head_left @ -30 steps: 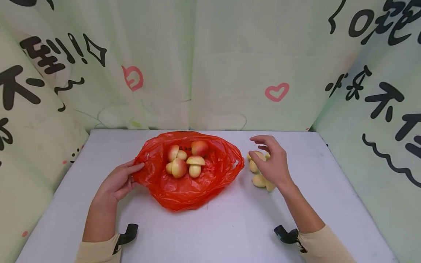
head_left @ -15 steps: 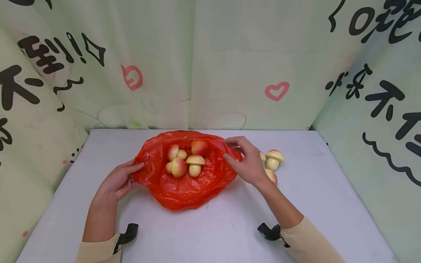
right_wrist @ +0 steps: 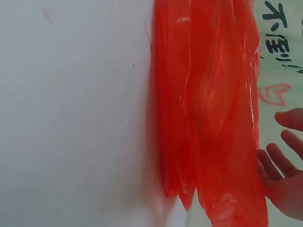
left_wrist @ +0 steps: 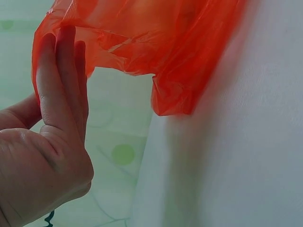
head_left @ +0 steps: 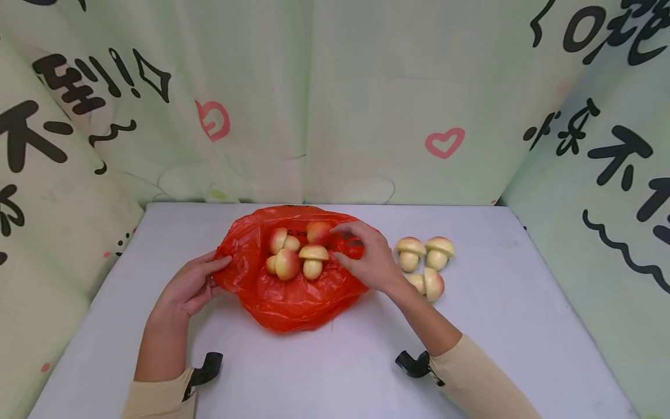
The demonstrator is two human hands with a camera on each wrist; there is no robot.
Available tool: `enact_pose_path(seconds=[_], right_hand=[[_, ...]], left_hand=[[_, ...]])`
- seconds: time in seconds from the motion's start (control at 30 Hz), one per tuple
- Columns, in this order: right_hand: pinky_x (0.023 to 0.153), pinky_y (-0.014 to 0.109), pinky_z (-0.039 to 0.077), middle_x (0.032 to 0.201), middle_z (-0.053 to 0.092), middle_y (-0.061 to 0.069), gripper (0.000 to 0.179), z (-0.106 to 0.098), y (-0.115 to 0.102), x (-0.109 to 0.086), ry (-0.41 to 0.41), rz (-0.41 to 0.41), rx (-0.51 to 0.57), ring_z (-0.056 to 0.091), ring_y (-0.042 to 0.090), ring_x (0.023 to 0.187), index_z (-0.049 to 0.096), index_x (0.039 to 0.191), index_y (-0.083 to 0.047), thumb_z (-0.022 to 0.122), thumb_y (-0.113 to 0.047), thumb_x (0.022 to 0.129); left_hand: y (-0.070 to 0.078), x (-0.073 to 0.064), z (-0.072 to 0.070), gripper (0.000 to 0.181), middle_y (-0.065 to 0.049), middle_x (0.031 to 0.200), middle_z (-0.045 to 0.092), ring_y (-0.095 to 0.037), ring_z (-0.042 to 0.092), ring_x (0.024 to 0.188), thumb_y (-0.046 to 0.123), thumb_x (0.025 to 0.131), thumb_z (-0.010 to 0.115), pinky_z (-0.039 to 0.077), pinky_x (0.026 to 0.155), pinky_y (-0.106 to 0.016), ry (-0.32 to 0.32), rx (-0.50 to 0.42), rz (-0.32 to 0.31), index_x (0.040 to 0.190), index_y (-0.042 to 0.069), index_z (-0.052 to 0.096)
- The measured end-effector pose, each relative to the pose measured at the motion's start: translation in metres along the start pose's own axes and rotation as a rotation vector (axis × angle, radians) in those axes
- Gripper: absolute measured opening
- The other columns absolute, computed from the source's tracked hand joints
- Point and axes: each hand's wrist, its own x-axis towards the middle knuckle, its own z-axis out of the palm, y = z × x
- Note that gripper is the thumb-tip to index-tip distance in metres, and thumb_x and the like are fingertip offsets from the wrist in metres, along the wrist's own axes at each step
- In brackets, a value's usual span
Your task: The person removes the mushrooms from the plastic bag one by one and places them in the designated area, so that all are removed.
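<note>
A red plastic bag (head_left: pixel 282 305) lies spread with its mouth up, holding several toy mushrooms. Among these are an upright pale-capped mushroom (head_left: pixel 313 261) and a red-capped mushroom (head_left: pixel 317 233) at the back right. My left hand (head_left: pixel 191 285) pinches the bag's left edge, thumb on top; in the left wrist view its straight fingers (left_wrist: pixel 66 80) lie behind the film. Over the bag's right side reaches my right hand (head_left: pixel 369 259), its fingertips overlapping the red-capped mushroom's edge. In the right wrist view its fingers (right_wrist: pixel 284 163) are spread apart beside the bag wall (right_wrist: pixel 213 109).
Right of the bag, three more mushrooms rest on the white table (head_left: pixel 335 378): two side by side with caps up, a pale mushroom (head_left: pixel 409 254) and another (head_left: pixel 438 252), and a mushroom lying sideways (head_left: pixel 431 284) in front. Printed curtains (head_left: pixel 366 105) enclose the table's back and sides.
My right hand has moved left from above the loose mushrooms to over the bag's mouth, uncovering those mushrooms on the table. The left hand keeps its hold on the bag's edge.
</note>
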Motion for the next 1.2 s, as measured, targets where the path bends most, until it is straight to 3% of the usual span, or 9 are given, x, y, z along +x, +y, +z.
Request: enact_pose_path(seconds=[0.17,0.43,0.93,1.2], right_hand=[[0.101,0.052,0.058,0.132,0.066,0.005,0.042,0.01,-0.003,0.006,-0.069,0.06,-0.046,0.059,0.025,0.126,0.067,0.13,-0.012,0.081,-0.011,0.09],[0.098,0.048,0.06,0.135,0.06,0.009,0.052,0.026,-0.005,0.013,-0.189,0.105,-0.111,0.057,0.027,0.127,0.063,0.136,-0.012,0.084,-0.012,0.088],[0.097,0.042,0.061,0.138,0.053,0.004,0.062,0.047,0.001,0.018,-0.244,0.148,-0.175,0.051,0.024,0.13,0.059,0.141,-0.014,0.086,-0.012,0.085],[0.098,0.045,0.059,0.137,0.051,0.004,0.057,0.054,0.002,0.016,-0.248,0.113,-0.232,0.048,0.026,0.131,0.062,0.136,-0.016,0.085,-0.011,0.085]], left_hand=[[0.0,0.001,0.002,0.072,0.011,0.117,0.072,-0.009,0.074,0.103,0.03,0.102,0.068,0.06,0.091,-0.025,-0.01,0.001,0.004,0.164,0.017,0.032],[-0.001,0.002,0.002,0.07,0.01,0.117,0.072,-0.01,0.074,0.102,0.029,0.103,0.067,0.061,0.091,-0.025,-0.013,0.001,0.006,0.163,0.017,0.033],[0.0,0.0,0.004,0.071,0.01,0.113,0.073,-0.009,0.074,0.099,0.029,0.103,0.068,0.061,0.088,-0.023,-0.015,0.009,0.009,0.162,0.013,0.033],[-0.001,0.0,0.005,0.07,0.01,0.115,0.072,-0.009,0.073,0.101,0.029,0.103,0.067,0.061,0.089,-0.024,-0.008,0.024,0.008,0.163,0.014,0.033]])
